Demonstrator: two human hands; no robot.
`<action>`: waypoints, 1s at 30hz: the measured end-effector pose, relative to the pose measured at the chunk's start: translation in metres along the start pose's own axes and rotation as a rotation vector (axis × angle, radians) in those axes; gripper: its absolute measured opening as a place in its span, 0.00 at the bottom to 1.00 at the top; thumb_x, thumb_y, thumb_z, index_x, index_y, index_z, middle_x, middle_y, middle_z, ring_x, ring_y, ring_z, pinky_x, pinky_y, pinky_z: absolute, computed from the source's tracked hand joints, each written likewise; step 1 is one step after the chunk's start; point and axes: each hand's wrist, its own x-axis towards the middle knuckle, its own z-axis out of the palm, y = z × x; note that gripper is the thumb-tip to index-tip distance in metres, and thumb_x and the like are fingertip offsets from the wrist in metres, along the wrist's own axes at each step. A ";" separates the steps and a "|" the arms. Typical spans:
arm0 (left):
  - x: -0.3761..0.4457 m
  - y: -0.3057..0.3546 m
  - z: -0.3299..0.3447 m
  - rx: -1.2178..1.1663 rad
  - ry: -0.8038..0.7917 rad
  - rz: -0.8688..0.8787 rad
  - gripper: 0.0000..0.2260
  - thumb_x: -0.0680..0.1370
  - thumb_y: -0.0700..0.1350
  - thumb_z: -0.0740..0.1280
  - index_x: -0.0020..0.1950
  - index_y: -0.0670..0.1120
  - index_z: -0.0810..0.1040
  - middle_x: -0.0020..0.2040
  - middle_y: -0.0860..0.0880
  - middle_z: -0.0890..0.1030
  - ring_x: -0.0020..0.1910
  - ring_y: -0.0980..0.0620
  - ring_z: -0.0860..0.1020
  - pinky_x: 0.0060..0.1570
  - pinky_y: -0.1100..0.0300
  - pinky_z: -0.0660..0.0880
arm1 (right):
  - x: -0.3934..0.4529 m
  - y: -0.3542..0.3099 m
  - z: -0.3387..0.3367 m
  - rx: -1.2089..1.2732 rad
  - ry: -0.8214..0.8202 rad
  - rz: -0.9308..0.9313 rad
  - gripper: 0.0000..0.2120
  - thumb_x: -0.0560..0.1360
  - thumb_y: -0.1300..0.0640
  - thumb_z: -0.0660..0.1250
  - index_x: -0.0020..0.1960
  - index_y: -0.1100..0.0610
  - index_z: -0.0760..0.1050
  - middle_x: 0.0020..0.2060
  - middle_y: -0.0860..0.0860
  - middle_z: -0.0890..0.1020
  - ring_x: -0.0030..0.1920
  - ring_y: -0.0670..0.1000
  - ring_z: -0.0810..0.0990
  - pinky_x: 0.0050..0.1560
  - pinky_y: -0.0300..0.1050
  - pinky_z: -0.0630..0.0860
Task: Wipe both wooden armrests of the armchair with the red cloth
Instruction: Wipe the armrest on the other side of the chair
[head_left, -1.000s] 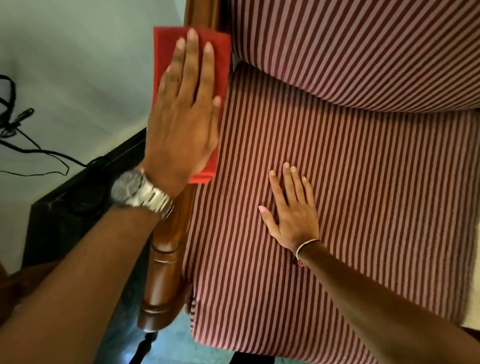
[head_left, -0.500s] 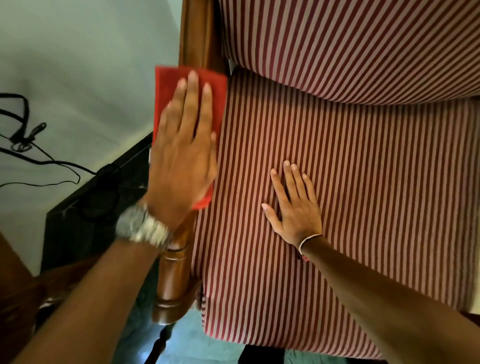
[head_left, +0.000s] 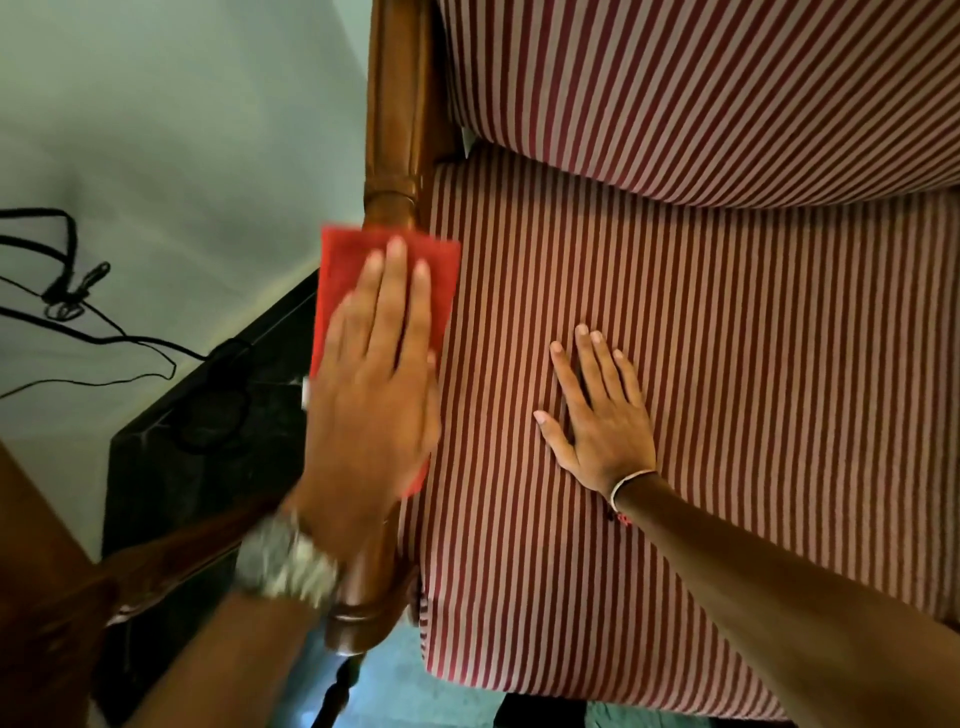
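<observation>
Your left hand has drawn the red cloth down the wooden armrest toward you; a second ago it sat up by the backrest, now it covers the middle stretch, and the turned upper section is bare again. Fingers are flat and spread on the cloth, pressing, not pinching. Motion blur at the wristwatch suggests the stroke is ongoing. Your right hand rests palm-down on the striped seat cushion, holding nothing, unmoved. Judgement: this pass lacks only the front end; the other armrest is out of view, presumably not yet wiped.
</observation>
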 end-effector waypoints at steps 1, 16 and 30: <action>0.031 -0.002 -0.003 0.001 0.015 0.006 0.29 0.85 0.47 0.56 0.83 0.44 0.46 0.84 0.42 0.47 0.83 0.43 0.47 0.82 0.44 0.49 | 0.001 0.000 0.000 0.002 0.001 0.000 0.35 0.83 0.35 0.48 0.84 0.53 0.51 0.84 0.58 0.53 0.84 0.57 0.51 0.84 0.59 0.51; 0.072 0.001 -0.005 0.013 0.106 -0.020 0.30 0.84 0.45 0.56 0.83 0.44 0.47 0.84 0.42 0.48 0.83 0.44 0.48 0.82 0.48 0.45 | 0.000 0.002 0.004 -0.007 0.002 -0.011 0.35 0.83 0.36 0.49 0.84 0.53 0.50 0.84 0.59 0.53 0.84 0.57 0.50 0.84 0.58 0.49; 0.050 0.003 -0.006 0.053 0.064 -0.013 0.30 0.84 0.44 0.57 0.83 0.44 0.46 0.84 0.43 0.47 0.83 0.45 0.45 0.82 0.48 0.42 | 0.001 0.000 0.001 0.009 -0.020 0.000 0.35 0.83 0.35 0.48 0.84 0.54 0.51 0.84 0.59 0.54 0.84 0.58 0.52 0.84 0.59 0.52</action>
